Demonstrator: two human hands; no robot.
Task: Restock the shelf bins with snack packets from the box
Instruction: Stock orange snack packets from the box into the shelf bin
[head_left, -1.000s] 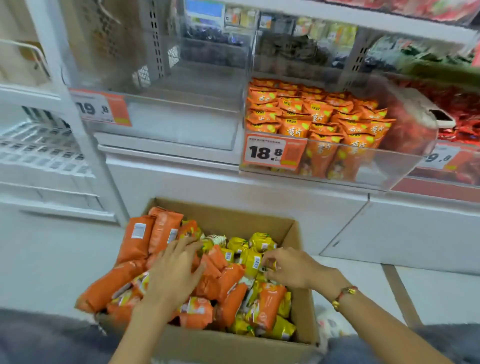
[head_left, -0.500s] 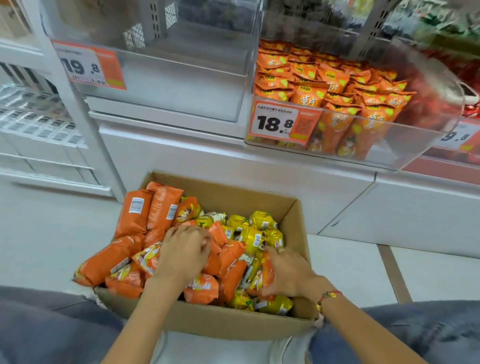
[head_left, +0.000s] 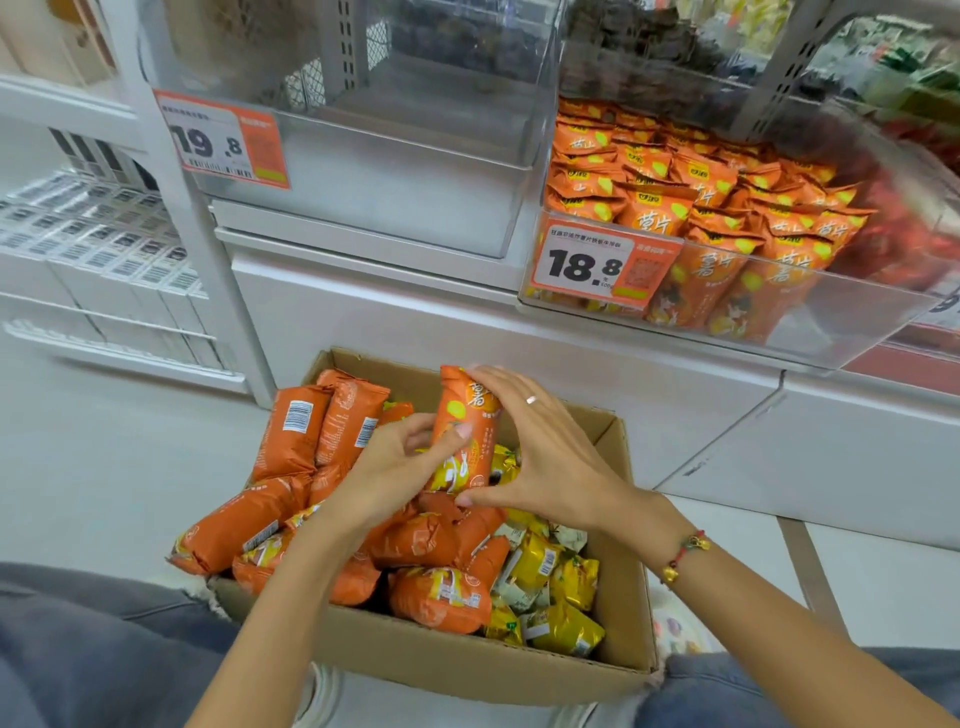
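The person is at the picking step: one orange chip packet (head_left: 464, 431) stands upright above the pile in the cardboard box (head_left: 467, 670), held between both hands. The right hand (head_left: 540, 457) spans it from top edge to bottom with fingers and thumb curled round it, while the left hand (head_left: 400, 462) pinches its near side. The clear bin (head_left: 727, 332) tagged 18.8 already holds matching orange packets, well apart up and to the right. The next move probably calls for lifting the packet clear of the box and over that bin's front wall.
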